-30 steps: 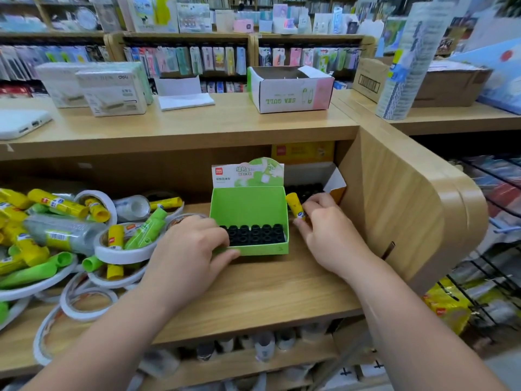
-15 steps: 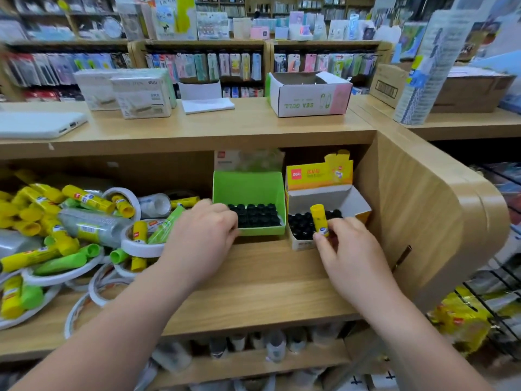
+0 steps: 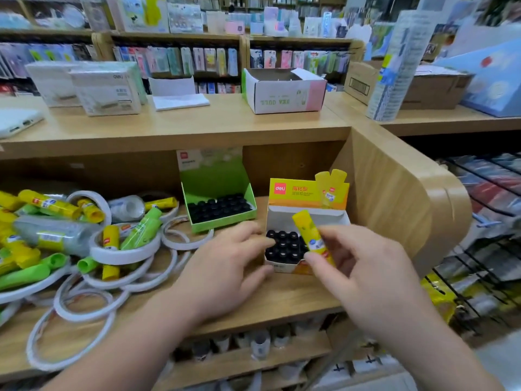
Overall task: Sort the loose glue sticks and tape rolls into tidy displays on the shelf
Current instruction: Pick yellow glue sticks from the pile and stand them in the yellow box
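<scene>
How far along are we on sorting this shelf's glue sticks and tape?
Done: the green box holds rows of black-capped sticks, and the yellow box is partly filled. In hand: the right hand pinches a yellow glue stick above the yellow box, while the left hand rests against its front corner. Left: the loose glue sticks and tape rolls heaped unsorted on the left of the shelf.

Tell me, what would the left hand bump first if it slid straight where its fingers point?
The yellow glue-stick box. The left hand points its fingers at the box's left side and they look close to touching it, though depth is unclear.
</scene>
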A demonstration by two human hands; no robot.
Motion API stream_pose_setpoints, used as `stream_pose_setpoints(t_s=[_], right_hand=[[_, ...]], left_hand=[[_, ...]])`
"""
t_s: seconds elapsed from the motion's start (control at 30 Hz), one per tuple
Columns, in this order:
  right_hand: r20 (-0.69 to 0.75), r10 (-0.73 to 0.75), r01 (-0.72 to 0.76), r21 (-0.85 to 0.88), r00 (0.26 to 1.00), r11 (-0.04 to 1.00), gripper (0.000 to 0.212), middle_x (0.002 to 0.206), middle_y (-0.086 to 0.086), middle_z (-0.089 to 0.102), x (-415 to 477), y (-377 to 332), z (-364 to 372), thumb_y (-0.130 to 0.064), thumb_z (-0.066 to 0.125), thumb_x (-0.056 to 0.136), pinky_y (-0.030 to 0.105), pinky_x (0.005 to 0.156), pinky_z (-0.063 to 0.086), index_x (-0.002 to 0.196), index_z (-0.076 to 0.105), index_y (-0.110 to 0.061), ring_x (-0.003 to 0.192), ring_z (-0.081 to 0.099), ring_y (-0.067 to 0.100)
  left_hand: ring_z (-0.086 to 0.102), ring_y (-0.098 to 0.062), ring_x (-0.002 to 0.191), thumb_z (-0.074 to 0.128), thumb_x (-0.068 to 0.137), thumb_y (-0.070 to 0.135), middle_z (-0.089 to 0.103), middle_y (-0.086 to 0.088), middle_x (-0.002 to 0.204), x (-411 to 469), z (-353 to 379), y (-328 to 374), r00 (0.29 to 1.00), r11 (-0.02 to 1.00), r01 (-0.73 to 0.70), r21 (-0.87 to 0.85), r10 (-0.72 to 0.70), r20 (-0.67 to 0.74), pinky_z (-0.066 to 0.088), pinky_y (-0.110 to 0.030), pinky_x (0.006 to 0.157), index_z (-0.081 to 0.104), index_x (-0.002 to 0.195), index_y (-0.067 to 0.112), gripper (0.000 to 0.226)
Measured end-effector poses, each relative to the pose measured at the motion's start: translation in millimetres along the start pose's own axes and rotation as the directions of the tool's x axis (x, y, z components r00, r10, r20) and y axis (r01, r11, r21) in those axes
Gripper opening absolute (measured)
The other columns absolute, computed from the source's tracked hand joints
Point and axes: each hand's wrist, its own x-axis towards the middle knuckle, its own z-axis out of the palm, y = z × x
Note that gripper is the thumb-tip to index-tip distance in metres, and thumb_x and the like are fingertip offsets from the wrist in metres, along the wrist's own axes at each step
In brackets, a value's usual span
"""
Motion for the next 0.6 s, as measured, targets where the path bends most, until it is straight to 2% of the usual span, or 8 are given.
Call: stream_pose_setpoints(t_s=[0.03, 0.13, 0.23, 0.33, 0.4, 0.5, 0.6], right_hand=[[-0.033, 0.005, -0.005, 0.002, 0.999, 1.000, 0.022, 0.074, -0.021, 0.059, 5.2, 0.1, -5.9, -0.037, 0.076, 0.080, 0.017, 0.062, 0.046, 0.098, 0.064, -0.038, 0.074, 0.058, 0.006], [-0.047, 0.014, -0.019, -0.107, 0.999, 0.994, 0.023, 0.072, -0.019, 0.058, 26.9, 3.8, -14.9, -0.038, 0.078, 0.078, 0.035, 0.062, 0.051, 0.090, 0.058, -0.035, 0.066, 0.056, 0.008], [0.099, -0.024, 0.049, -0.256, 0.995, 0.965, 0.016, 0.082, -0.017, 0.063, 46.3, 1.3, -11.9, -0.044, 0.073, 0.085, 0.031, 0.064, 0.051, 0.095, 0.063, -0.037, 0.076, 0.059, 0.011], [0.240, -0.009, 0.079, -0.282, 0.971, 0.956, 0.021, 0.085, -0.017, 0.059, 59.8, -4.6, 3.4, -0.049, 0.073, 0.085, 0.027, 0.070, 0.050, 0.100, 0.068, -0.037, 0.083, 0.058, 0.008], [0.280, -0.007, 0.106, -0.338, 0.960, 0.935, 0.023, 0.086, -0.015, 0.058, 66.4, -6.7, 17.0, -0.046, 0.075, 0.085, 0.028, 0.077, 0.049, 0.104, 0.068, -0.034, 0.091, 0.058, 0.012], [0.270, 0.018, 0.079, -0.344, 0.963, 0.936, 0.026, 0.101, -0.008, 0.066, 71.4, -9.1, 32.4, -0.035, 0.077, 0.084, 0.035, 0.084, 0.053, 0.108, 0.065, -0.031, 0.100, 0.059, 0.015], [0.162, 0.015, 0.040, -0.328, 0.987, 0.944, 0.023, 0.093, -0.006, 0.067, 75.1, -9.9, 38.7, -0.032, 0.081, 0.081, 0.037, 0.078, 0.055, 0.098, 0.065, -0.028, 0.091, 0.062, 0.016]], left_hand=[[0.055, -0.010, 0.115, 0.053, 0.091, 0.055, 0.054, 0.013, 0.130, 1.0, 5.1, -1.5, 0.999, 1.000, -0.005, -0.020, 0.006, 0.039, 0.051, -0.033, 0.096, 0.065, 0.125, 0.035, 0.041], [0.058, -0.008, 0.098, 0.058, 0.089, 0.052, 0.057, 0.016, 0.110, 1.2, 9.2, -7.5, 0.999, 0.994, 0.041, -0.104, -0.040, 0.009, 0.055, -0.039, 0.084, 0.071, 0.105, 0.034, 0.027], [0.058, -0.005, 0.099, 0.070, 0.087, 0.045, 0.059, 0.016, 0.109, -7.6, 12.7, -9.4, 0.999, 0.986, 0.041, -0.159, -0.046, -0.029, 0.055, -0.033, 0.086, 0.075, 0.096, 0.033, 0.015], [0.057, -0.004, 0.117, 0.072, 0.085, 0.045, 0.058, 0.011, 0.131, -16.5, 15.6, -9.7, 0.991, 0.966, 0.093, -0.241, -0.114, -0.072, 0.049, -0.027, 0.099, 0.078, 0.100, 0.036, 0.019], [0.056, -0.005, 0.120, 0.072, 0.086, 0.044, 0.060, 0.009, 0.132, -19.1, 15.6, -8.8, 0.988, 0.956, 0.119, -0.266, -0.142, -0.068, 0.046, -0.026, 0.102, 0.078, 0.104, 0.037, 0.021], [0.060, -0.005, 0.113, 0.073, 0.086, 0.040, 0.066, 0.014, 0.122, -20.8, 16.1, -9.3, 0.984, 0.944, 0.134, -0.301, -0.163, -0.071, 0.051, -0.034, 0.099, 0.077, 0.107, 0.037, 0.022], [0.060, -0.002, 0.114, 0.072, 0.086, 0.044, 0.068, 0.017, 0.122, -20.8, 13.6, -9.4, 0.977, 0.927, 0.173, -0.333, -0.205, -0.063, 0.051, -0.037, 0.100, 0.076, 0.109, 0.038, 0.024]])
